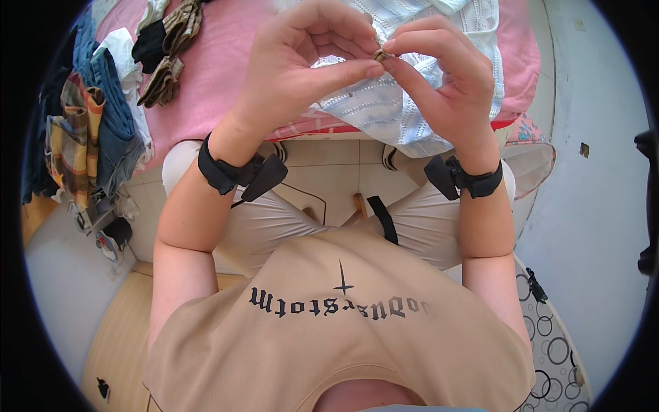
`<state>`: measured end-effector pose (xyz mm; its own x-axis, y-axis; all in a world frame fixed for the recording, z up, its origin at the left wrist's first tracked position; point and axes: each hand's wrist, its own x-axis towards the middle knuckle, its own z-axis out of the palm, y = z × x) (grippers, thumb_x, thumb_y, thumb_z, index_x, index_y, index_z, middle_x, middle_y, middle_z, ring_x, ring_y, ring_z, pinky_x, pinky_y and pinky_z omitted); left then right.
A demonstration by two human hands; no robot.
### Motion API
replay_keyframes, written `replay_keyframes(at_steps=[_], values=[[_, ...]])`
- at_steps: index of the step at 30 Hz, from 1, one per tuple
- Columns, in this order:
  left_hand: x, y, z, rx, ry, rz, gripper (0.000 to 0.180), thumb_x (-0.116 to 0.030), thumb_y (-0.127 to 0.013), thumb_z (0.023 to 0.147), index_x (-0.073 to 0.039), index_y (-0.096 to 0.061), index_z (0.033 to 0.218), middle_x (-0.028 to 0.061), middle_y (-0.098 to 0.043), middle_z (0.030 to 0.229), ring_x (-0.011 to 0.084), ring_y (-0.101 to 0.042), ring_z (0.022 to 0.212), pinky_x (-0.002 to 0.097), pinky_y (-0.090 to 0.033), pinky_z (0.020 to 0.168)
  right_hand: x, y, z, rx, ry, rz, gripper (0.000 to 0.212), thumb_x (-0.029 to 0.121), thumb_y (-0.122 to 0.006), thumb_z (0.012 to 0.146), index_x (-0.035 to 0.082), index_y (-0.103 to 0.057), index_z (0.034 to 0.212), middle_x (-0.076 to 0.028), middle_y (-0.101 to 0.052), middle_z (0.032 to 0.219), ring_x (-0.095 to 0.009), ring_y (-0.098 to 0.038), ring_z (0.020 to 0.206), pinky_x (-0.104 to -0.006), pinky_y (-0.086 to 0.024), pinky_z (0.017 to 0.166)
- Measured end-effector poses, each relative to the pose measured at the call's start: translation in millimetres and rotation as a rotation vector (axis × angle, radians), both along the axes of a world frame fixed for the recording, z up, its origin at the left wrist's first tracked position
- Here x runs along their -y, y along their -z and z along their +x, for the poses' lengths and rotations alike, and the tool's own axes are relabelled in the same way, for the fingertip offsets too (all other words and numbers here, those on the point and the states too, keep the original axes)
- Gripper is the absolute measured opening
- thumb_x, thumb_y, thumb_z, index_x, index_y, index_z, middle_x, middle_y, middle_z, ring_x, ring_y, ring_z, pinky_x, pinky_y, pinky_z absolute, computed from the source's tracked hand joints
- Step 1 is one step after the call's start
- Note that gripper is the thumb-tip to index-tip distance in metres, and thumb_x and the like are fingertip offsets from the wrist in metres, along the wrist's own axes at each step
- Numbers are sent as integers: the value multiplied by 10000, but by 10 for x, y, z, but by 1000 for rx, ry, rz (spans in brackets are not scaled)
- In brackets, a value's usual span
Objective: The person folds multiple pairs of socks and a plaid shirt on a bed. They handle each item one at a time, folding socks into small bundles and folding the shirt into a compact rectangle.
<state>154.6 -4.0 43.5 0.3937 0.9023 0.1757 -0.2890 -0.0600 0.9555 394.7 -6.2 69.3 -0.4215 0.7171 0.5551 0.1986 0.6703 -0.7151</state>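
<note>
Both my hands meet over the edge of a bed. My left hand point(302, 62) is closed in a pinch, its thumb and fingertips on a small olive-brown piece point(380, 55). From the other side my right hand point(446, 72) pinches the same piece between thumb and forefinger. Fingers cover most of it, so its kind cannot be made out. Below the hands a white and pale blue knitted cloth point(371, 110) with openwork stripes lies spread, and one corner hangs over the bed's edge.
A pink bedcover point(206, 89) lies under the cloth. At the far left are folded jeans point(117, 130), a plaid garment point(72, 137) and bunched brown-and-black socks point(165, 55). A pink patterned fabric bin point(532, 154) stands at the right, beside a pale wall point(590, 172).
</note>
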Motion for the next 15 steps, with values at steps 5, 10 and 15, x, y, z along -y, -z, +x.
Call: replay_keyframes(at_steps=[5,10,15], values=[[-31,31,-45,-66,-7,196,313,99,-800,949,63,-706,1245,150,-772,1183,205,-780,1091,348,-670,953,-1,34,0,-51,-22,-41,275,-147,-794,895,-23,-749,1136,-128,-741,1093,-211,-718,993,-307,-578,864],[-8,32,-98,-99,-2,69,308,122,-823,917,70,-719,1202,157,-774,1190,202,-777,1094,321,-657,961,17,52,-14,-90,-36,-85,270,-154,-775,915,-28,-736,1150,-126,-723,1117,-206,-706,1028,-310,-569,893],[-3,-5,-90,-64,23,-13,255,102,-834,917,60,-724,1144,133,-770,1140,189,-771,1068,300,-641,954,27,48,-8,-103,-56,-102,250,-153,-749,939,-24,-722,1151,-112,-704,1125,-191,-680,1035,-301,-547,904]])
